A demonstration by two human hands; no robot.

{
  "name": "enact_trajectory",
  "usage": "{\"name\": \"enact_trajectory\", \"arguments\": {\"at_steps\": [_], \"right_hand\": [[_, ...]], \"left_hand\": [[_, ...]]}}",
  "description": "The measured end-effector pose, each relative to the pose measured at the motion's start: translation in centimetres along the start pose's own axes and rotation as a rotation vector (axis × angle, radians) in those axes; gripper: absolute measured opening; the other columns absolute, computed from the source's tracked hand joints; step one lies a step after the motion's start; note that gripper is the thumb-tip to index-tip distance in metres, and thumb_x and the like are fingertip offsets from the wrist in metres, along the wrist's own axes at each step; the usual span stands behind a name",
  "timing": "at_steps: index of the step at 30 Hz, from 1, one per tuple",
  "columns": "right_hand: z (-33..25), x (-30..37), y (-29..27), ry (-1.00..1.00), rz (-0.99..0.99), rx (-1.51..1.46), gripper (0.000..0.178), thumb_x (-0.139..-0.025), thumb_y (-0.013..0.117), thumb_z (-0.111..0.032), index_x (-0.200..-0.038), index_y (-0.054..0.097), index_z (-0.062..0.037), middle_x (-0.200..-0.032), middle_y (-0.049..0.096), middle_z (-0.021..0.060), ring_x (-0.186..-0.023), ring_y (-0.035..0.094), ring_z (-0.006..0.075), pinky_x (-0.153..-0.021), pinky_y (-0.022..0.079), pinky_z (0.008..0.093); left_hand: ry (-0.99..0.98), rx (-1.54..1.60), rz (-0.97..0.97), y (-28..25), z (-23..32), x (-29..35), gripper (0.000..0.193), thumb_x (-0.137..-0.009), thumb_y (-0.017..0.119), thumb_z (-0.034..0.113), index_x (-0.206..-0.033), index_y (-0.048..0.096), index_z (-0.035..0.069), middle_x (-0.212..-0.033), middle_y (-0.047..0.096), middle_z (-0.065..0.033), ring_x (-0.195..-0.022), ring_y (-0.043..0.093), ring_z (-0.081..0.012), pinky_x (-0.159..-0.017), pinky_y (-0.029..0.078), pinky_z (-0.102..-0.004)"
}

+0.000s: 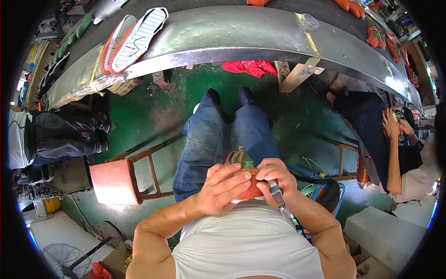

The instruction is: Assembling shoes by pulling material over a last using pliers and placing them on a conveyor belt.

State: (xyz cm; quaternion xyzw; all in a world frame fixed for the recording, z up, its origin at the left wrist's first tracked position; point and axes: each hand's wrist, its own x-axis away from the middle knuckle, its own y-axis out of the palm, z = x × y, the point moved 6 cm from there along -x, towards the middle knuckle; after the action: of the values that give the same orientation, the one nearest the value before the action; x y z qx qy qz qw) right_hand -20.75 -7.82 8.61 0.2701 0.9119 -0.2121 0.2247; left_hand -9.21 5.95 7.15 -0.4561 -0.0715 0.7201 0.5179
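Observation:
In my lap, against my white shirt, is an orange shoe (251, 191) on a green last (246, 161). My left hand (224, 188) grips it from the left side, fingers laid across it. My right hand (277, 179) is closed around a slim metal hand tool (277, 194), beside the shoe's right side. The tool's lower end points down toward my body, and its exact kind is hard to make out. My fingers cover much of the shoe.
Ahead runs a long metal-topped bench (223, 37) with a pair of white-and-orange shoes (132, 44) and a clear cup (308, 22). A brown stool (116, 182) stands left. Co-workers sit at both sides, one with hands (394, 123) showing. A fan (69, 262) is at lower left.

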Motion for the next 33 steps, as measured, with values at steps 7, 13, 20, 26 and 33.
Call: {"name": "enact_trajectory", "arguments": {"at_steps": [7,13,20,26,33], "right_hand": [[0.9,1.5,0.5,0.034,0.044,-0.167,0.038,-0.085,0.073,-0.002,-0.117,0.052,-0.0027,-0.118,0.064,0.0171,-0.104,0.064,0.0333,-0.092,0.051,0.0422],[3.5,1.8,1.4,0.284,-0.077,-0.152,0.043,-0.095,0.06,-0.014,-0.132,0.042,0.001,-0.131,0.059,0.0207,-0.113,0.062,0.031,-0.098,0.048,0.0398],[6.8,-0.5,-0.2,0.445,0.033,-0.057,0.038,-0.099,0.059,-0.026,-0.123,0.051,0.0022,-0.109,0.067,0.0147,-0.095,0.066,0.0226,-0.086,0.051,0.0357],[9.1,-0.5,0.3,0.596,0.08,0.137,0.06,-0.088,0.076,-0.042,-0.12,0.055,0.0046,-0.108,0.066,0.0125,-0.097,0.063,0.019,-0.088,0.051,0.0348],[15.6,6.0,3.8,0.854,0.248,-0.246,0.039,-0.091,0.072,-0.024,-0.113,0.057,0.0046,-0.099,0.068,0.0112,-0.081,0.067,0.0162,-0.063,0.054,0.0291]], "left_hand": [[-0.086,0.325,-0.092,1.4,-1.4,-0.6,0.073,-0.062,0.084,0.0,-0.125,0.05,0.011,-0.146,0.032,-0.0323,-0.133,0.04,-0.0545,-0.109,0.036,-0.0614],[-0.093,0.307,-0.192,1.0,-2.1,-1.8,0.085,-0.066,0.087,0.006,-0.135,0.037,0.014,-0.143,0.032,-0.0312,-0.131,0.041,-0.0527,-0.108,0.037,-0.0582],[-0.374,0.327,-0.06,4.6,-7.7,1.3,0.099,-0.075,0.086,0.013,-0.151,0.022,0.003,-0.15,0.029,-0.0287,-0.141,0.032,-0.0462,-0.116,0.032,-0.0492],[-0.639,0.232,0.057,4.7,-10.5,0.4,0.07,-0.098,0.06,0.034,-0.153,0.031,0.002,-0.144,0.042,-0.0282,-0.138,0.039,-0.0427,-0.114,0.034,-0.0443],[-1.03,0.132,-0.043,5.8,-14.9,2.3,0.053,-0.104,0.042,0.045,-0.119,0.065,-0.001,-0.109,0.067,-0.0315,-0.107,0.063,-0.0465,-0.095,0.048,-0.0483]]}}
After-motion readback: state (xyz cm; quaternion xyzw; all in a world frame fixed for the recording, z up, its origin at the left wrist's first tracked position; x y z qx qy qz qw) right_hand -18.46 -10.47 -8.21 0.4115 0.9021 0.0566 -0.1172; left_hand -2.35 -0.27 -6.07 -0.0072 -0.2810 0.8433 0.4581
